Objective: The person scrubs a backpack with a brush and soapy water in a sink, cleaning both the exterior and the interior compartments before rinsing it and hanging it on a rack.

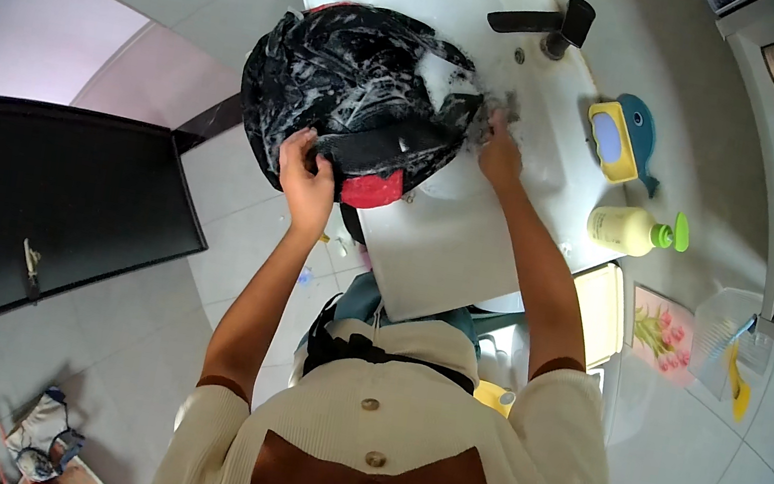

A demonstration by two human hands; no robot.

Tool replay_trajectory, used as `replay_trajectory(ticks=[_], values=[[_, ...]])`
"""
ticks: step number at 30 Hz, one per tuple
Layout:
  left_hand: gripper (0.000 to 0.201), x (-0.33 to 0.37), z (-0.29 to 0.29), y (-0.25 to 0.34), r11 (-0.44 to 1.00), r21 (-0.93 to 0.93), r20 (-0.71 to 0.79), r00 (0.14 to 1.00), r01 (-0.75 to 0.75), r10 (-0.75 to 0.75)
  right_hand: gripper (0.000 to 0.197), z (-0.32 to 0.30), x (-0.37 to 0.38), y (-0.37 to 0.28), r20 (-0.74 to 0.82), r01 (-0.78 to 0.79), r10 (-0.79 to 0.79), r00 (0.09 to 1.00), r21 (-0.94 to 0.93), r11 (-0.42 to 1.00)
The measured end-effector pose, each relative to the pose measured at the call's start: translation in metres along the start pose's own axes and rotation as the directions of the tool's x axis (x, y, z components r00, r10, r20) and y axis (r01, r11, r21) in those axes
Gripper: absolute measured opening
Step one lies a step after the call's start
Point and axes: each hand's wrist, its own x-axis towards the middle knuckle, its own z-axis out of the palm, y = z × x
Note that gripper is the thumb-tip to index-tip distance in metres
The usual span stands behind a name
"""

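Note:
A wet black fabric bag [361, 86], probably a backpack, lies over the left part of the white washbasin [516, 192]. Soap suds streak its cloth, and a red patch [373, 189] shows at its near edge. My left hand [306, 179] grips that near edge on the left, thumb and fingers bent around the fabric. Just past the bag's right side, my right hand [500, 154] is closed low over the basin. Suds and a blurred greyish shape lie by its fingertips, so what it holds cannot be made out.
A dark faucet [564, 32] rises at the basin's back. Along the right rim are a whale-shaped soap dish [626, 138] with soap and a pale yellow pump bottle [624, 229]. Shelves [770, 191] with bottles stand far right; a black door [56, 220] is at left.

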Motion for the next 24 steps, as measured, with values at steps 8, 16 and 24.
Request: replay_trajectory(ticks=[8, 16, 24], values=[[0.029, -0.004, 0.001, -0.016, 0.999, -0.007, -0.072, 0.997, 0.031, -0.031, 0.074, -0.046, -0.133, -0.151, 0.284, 0.45, -0.416, 0.864, -0.061, 0.891], [0.031, -0.007, 0.003, -0.02, 0.988, -0.109, -0.083, 0.989, 0.11, -0.119, 0.071, -0.029, -0.126, -0.158, 0.195, 0.383, -0.365, 0.91, -0.061, 0.922], [0.032, -0.002, -0.01, -0.019, 0.991, -0.093, 0.01, 0.996, 0.093, -0.092, 0.061, -0.021, -0.074, -0.087, 0.092, 0.231, -0.218, 0.972, -0.179, 0.956]])
